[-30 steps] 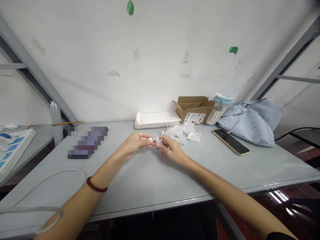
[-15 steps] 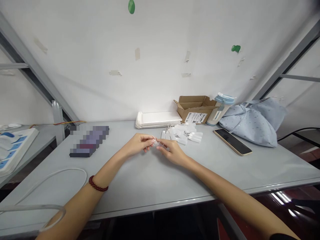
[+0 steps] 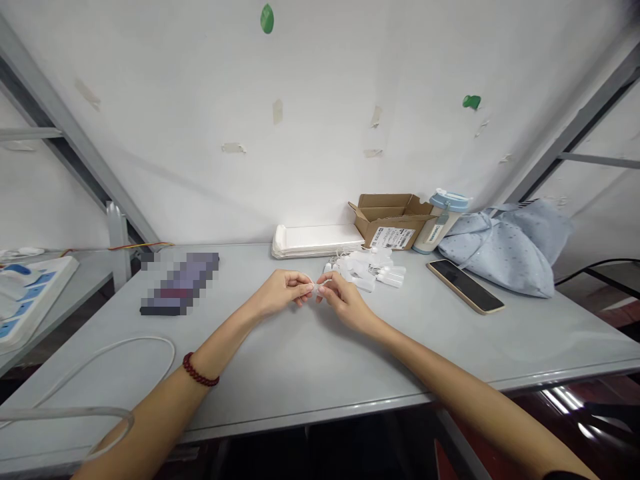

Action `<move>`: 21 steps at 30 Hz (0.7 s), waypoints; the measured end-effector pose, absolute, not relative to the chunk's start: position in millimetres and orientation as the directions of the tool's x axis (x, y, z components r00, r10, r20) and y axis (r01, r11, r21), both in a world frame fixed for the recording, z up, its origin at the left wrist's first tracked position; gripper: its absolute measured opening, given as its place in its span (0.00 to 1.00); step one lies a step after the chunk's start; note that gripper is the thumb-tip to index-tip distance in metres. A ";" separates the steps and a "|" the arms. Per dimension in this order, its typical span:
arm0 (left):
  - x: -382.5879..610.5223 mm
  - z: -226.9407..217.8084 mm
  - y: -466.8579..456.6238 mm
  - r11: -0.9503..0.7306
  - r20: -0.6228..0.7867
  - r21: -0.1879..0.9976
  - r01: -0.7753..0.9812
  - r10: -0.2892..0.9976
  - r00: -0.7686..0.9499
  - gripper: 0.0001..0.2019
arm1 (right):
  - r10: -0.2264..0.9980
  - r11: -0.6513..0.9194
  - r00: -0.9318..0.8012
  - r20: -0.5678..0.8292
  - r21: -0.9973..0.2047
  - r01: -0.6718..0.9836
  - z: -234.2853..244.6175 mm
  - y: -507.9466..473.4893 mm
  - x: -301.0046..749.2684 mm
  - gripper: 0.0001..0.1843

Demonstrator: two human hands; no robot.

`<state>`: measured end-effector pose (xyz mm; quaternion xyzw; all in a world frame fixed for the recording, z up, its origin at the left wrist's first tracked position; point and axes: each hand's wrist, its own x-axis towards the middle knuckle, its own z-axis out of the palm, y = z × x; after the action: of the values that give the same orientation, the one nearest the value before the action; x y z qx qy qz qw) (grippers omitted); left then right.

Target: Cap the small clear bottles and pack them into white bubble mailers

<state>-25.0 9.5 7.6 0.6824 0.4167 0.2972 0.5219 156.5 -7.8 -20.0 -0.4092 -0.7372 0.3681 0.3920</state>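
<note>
My left hand [image 3: 284,292] and my right hand [image 3: 346,303] meet over the middle of the grey table [image 3: 300,363], fingertips almost touching. Between them is a small translucent white plastic piece [image 3: 315,289], largely covered by the fingers. Thumb and fingers of each hand are pinched on it. Just behind my right hand lies a loose pile of translucent white plastic pieces [image 3: 363,270], some with thin white strings. What exactly the held piece is, I cannot make out.
Behind the pile are a stack of flat white packages [image 3: 320,239], an open cardboard box [image 3: 393,217] and a blue-lidded cup [image 3: 440,220]. A phone [image 3: 465,285] and a pale blue cloth bag [image 3: 505,250] lie right. A pixelated object [image 3: 183,283] and white cable [image 3: 115,343] lie left.
My right fingers have closed in a pinch on the small white piece, where they were looser before. The hands stay in nearly the same place; the view has shifted slightly.
</note>
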 end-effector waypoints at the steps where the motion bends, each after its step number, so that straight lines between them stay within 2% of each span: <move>1: -24.9 7.4 9.5 -0.124 -0.010 0.961 0.246 0.877 0.480 0.13 | 0.901 0.360 -0.353 0.252 -0.889 0.284 -20.1 -7.3 156.5 0.09; 7: -25.2 10.3 8.7 -0.126 0.023 0.970 0.207 0.899 0.438 0.12 | 0.914 0.257 -0.358 0.191 -0.955 0.147 -19.4 -4.0 157.4 0.09; 12: -23.1 8.8 8.0 -0.025 -0.084 0.973 0.231 0.889 0.451 0.17 | 0.904 0.293 -0.366 0.220 -0.944 0.155 -20.2 -8.3 156.2 0.10; 16: -20.6 6.4 7.4 -0.038 -0.082 0.971 0.235 0.872 0.482 0.16 | 0.900 0.301 -0.380 0.211 -0.934 0.194 -16.1 -8.3 155.7 0.12; 19: -20.1 7.6 6.4 -0.003 -0.109 0.973 0.230 0.875 0.473 0.15 | 0.878 0.407 -0.410 0.248 -0.838 0.365 -5.6 -7.8 157.8 0.13; 21: -20.4 8.9 5.7 0.012 -0.123 0.972 0.234 0.877 0.465 0.15 | 0.842 0.534 -0.407 0.354 -0.650 0.540 -2.0 -18.8 159.8 0.15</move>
<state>-20.4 5.7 8.9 0.6428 0.4319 0.2843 0.5652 159.8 -18.8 -2.0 -0.4275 -0.8084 0.2238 0.3372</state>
